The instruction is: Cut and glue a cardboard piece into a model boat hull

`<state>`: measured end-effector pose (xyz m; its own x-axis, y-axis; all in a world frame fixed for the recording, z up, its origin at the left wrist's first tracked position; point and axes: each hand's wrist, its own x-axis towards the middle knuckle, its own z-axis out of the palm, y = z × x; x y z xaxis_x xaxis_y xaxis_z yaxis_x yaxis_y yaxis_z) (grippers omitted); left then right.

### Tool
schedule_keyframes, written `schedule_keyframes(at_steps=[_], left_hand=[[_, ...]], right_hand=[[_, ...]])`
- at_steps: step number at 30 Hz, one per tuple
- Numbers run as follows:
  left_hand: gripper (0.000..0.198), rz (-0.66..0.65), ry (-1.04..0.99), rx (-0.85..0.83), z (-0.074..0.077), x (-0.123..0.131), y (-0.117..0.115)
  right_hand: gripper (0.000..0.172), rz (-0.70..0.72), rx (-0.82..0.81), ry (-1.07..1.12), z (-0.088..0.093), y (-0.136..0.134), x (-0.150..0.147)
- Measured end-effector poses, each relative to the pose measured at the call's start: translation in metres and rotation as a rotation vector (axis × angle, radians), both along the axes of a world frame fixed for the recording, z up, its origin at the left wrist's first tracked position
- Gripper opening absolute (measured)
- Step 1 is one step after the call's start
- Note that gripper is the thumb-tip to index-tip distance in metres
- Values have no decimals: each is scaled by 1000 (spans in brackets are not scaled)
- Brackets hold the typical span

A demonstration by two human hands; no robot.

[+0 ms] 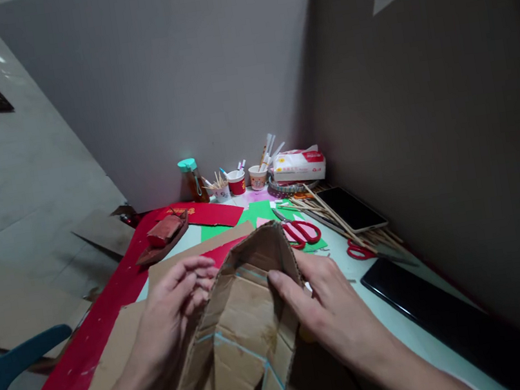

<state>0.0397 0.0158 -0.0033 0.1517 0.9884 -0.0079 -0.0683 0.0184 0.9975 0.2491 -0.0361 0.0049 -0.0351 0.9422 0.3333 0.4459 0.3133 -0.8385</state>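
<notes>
A folded piece of brown cardboard (241, 328), shaped like a pointed boat hull with raised walls and blue lines drawn on it, fills the lower middle of the head view. My right hand (326, 296) grips its right wall near the tip, thumb on the inside and fingers behind the outer face. On the other side, my left hand (178, 302) is beside the left wall with its fingers curled loosely; their tips are partly behind the cardboard edge, and I cannot tell whether they touch it. Red-handled scissors (302, 233) lie just beyond the tip.
A small reddish-brown boat model (163, 235) sits at the left. Paper cups (237, 183), a teal-lidded bottle (194, 182) and a tissue pack (298, 165) line the back. Wooden sticks (336, 213), a tablet (352, 207) and a black phone-like slab (432, 299) lie at the right.
</notes>
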Motion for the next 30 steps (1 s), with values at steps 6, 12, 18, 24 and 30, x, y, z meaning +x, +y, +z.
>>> schedule_keyframes(at_steps=[6,12,18,24,30], left_hand=[[35,-153,306,190,20,8,-6],[26,-22,601,438,1,29,-11],[22,141,700,645,-12,34,-16],[19,204,719,832,-14,36,-23],[19,274,698,881,-19,41,-28]], right_hand=[[14,51,-41,-171,-1,2,-3],[17,45,-43,-88,-10,2,-7],[17,-1,-2,56,-22,8,-14],[16,-62,69,24,-34,4,-19],[30,-73,131,10,-40,-3,-22]])
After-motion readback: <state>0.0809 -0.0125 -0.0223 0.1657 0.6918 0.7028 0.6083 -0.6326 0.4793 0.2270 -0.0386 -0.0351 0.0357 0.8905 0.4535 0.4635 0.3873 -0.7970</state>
